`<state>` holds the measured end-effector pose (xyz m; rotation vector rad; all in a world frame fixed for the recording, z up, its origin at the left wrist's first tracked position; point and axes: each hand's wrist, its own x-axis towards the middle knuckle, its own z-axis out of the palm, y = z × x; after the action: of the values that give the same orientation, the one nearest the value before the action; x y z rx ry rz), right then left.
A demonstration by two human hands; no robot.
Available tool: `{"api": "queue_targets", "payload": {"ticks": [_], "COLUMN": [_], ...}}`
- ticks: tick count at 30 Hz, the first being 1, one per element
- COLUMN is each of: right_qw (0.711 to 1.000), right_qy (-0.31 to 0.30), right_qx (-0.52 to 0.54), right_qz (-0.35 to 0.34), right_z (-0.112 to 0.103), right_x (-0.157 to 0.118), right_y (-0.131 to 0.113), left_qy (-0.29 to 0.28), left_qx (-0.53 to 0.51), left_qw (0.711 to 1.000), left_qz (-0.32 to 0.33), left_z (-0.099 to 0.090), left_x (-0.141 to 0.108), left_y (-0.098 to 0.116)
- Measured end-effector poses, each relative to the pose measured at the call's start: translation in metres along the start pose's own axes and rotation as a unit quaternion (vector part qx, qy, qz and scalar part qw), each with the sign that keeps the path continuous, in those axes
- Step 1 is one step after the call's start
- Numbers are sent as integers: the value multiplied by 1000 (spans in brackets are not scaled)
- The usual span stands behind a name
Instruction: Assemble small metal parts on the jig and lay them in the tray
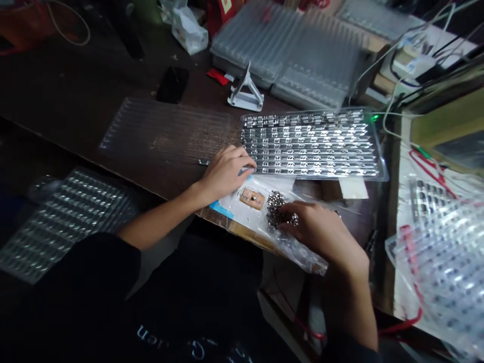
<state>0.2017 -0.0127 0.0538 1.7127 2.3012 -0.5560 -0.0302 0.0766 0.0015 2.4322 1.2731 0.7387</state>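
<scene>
My left hand [228,170] is at the lower left corner of a clear tray [382,169] filled with rows of shiny metal parts. Its fingers are bent and close together; whatever they may hold is hidden. A small metal piece [203,162] lies just left of that hand. My right hand [312,222] has its curled fingertips at a pile of small metal parts [275,204] on a plastic sheet. Between the hands sits a small wooden block [252,198] with a dark spot in its middle.
An empty-looking clear tray [166,128] lies at the left, with a phone [173,84] behind it. A white stand [246,96] and stacked clear trays [257,43] are at the back. More filled trays [64,222] stand lower left; cables and trays [449,252] are at the right.
</scene>
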Motion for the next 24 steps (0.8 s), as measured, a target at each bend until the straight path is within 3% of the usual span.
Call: {"api": "queue_targets", "payload": {"ticks": [4,8,14,19,24], "right_qw": [1000,996,964,950,942], "right_qy": [10,37,119,162,178], "right_qx": [3,66,205,242,263], "right_qz": [-3,-43,-118,-108,-107], "right_z": [11,16,15,14,18], "right_x": [2,2,1,4,13], "right_y": [-2,6,20,15,5], "left_qy": [-19,-21,-36,-18,-1], "left_qx": [18,16,-125,-150,-175], "left_qw": [1000,1000,992,988,985], "left_qz": [0,1,5,-24,-6], "left_z": [15,9,-5,9,23], "left_x": [16,17,-17,-45,-51], "left_y": [4,8,22,20,9]}}
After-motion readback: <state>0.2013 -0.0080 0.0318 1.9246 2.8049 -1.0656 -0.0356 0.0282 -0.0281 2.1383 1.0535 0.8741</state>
